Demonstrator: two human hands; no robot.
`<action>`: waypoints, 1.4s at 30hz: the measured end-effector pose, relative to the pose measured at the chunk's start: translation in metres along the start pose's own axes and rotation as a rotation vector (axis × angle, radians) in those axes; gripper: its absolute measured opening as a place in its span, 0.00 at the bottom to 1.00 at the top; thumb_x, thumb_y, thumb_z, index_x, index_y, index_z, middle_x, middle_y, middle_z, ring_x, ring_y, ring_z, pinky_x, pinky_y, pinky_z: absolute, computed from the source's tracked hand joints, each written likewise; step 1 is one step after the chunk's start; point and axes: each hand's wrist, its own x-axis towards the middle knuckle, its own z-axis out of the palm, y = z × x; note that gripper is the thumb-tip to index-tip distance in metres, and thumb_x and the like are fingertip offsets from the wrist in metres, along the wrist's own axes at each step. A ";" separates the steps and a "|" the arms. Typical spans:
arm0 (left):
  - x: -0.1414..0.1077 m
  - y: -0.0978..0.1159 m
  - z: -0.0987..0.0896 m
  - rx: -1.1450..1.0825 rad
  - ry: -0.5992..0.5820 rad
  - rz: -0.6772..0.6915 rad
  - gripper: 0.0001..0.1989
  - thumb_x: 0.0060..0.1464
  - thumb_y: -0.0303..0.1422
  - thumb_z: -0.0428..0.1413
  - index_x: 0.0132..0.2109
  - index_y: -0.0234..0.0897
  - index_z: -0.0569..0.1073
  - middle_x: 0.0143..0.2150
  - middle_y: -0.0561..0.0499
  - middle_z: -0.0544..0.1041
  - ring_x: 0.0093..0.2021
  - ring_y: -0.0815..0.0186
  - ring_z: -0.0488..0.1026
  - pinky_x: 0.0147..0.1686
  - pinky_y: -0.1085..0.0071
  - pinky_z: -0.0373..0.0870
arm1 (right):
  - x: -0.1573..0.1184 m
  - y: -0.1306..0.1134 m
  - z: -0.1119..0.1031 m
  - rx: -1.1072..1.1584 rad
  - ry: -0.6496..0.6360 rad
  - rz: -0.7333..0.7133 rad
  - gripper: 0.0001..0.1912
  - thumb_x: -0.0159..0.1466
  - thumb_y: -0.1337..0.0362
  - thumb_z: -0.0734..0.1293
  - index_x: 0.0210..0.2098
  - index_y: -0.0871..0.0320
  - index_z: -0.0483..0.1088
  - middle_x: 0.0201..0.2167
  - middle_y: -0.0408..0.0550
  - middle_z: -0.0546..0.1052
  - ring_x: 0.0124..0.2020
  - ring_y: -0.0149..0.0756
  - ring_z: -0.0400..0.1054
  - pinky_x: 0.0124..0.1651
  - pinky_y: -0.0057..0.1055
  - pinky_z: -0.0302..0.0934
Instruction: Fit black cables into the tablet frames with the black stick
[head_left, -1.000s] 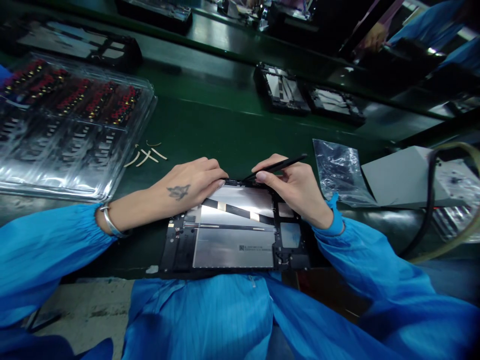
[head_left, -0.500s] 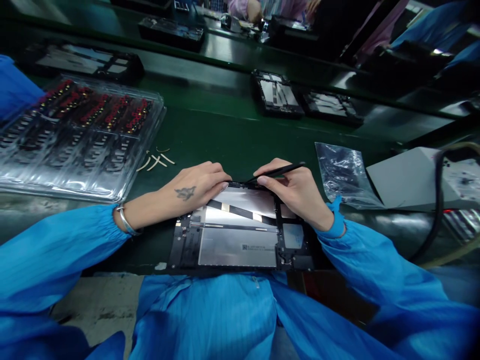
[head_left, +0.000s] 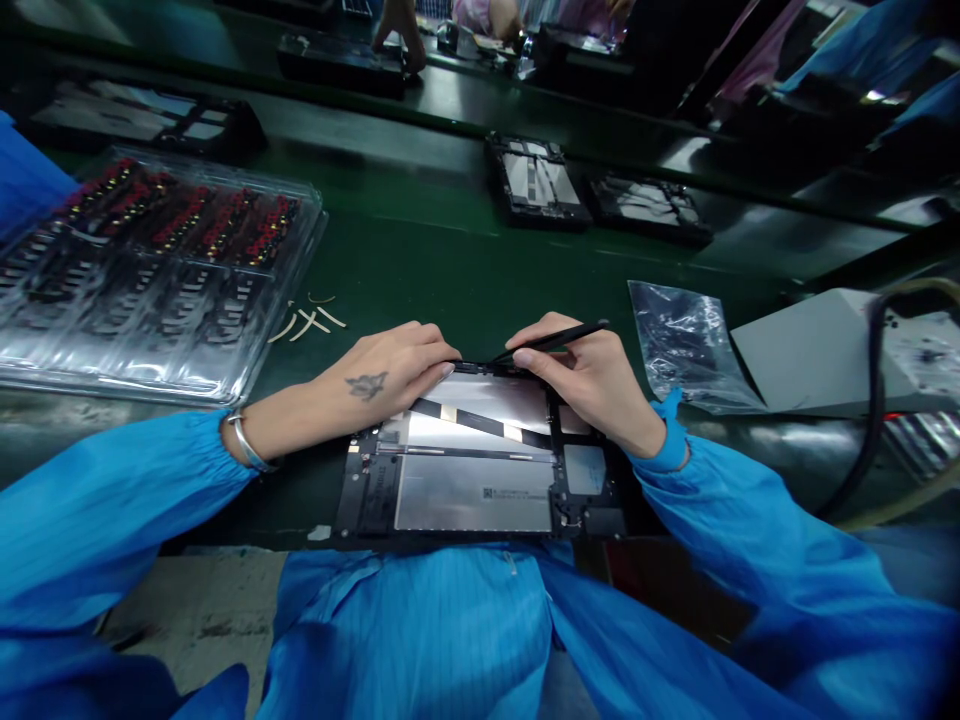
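Green worktop (head_left: 420, 260) extends beyond your black-and-silver panel (head_left: 472, 485), clear plastic tray (head_left: 150, 368) leftward; right fingers (head_left: 534, 361) pinch slim black tool (head_left: 570, 334); left fingers (head_left: 429, 356) touch the panel's far edge, grip unclear.

A co-worker's hand (head_left: 401, 35) has appeared at the far unit (head_left: 337, 64); the two nearer units (head_left: 534, 180) have shifted slightly left

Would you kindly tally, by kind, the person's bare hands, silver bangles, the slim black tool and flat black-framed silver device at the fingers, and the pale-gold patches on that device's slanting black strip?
Bare left hand and right hand: 2
Silver bangle: 1
Slim black tool: 1
Device: 1
Left patch and right patch: 2
Total: 7
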 end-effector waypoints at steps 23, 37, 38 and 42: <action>-0.001 -0.002 0.002 -0.014 0.000 0.011 0.19 0.71 0.37 0.42 0.56 0.36 0.73 0.47 0.45 0.74 0.48 0.60 0.71 0.47 0.64 0.68 | 0.001 0.000 0.001 -0.054 -0.016 -0.012 0.09 0.67 0.58 0.68 0.37 0.57 0.78 0.38 0.47 0.80 0.37 0.35 0.74 0.34 0.29 0.68; -0.002 0.002 0.002 0.000 0.011 -0.002 0.18 0.71 0.35 0.44 0.57 0.34 0.73 0.48 0.44 0.75 0.49 0.59 0.71 0.49 0.64 0.68 | 0.001 0.002 0.001 -0.036 0.037 0.030 0.10 0.66 0.56 0.69 0.37 0.56 0.78 0.37 0.46 0.80 0.39 0.37 0.75 0.35 0.29 0.69; -0.002 0.005 0.002 0.013 0.008 0.000 0.18 0.71 0.35 0.44 0.58 0.34 0.73 0.48 0.44 0.75 0.49 0.60 0.71 0.49 0.64 0.68 | 0.000 0.001 0.001 -0.061 0.055 0.025 0.10 0.66 0.55 0.69 0.37 0.55 0.78 0.37 0.46 0.80 0.39 0.38 0.76 0.36 0.31 0.69; -0.004 -0.004 -0.016 0.111 -0.016 0.030 0.20 0.72 0.39 0.43 0.62 0.37 0.71 0.49 0.46 0.75 0.49 0.61 0.71 0.51 0.66 0.67 | -0.005 0.005 -0.001 -0.164 0.161 0.059 0.09 0.64 0.53 0.70 0.35 0.49 0.80 0.37 0.48 0.82 0.36 0.42 0.78 0.37 0.37 0.70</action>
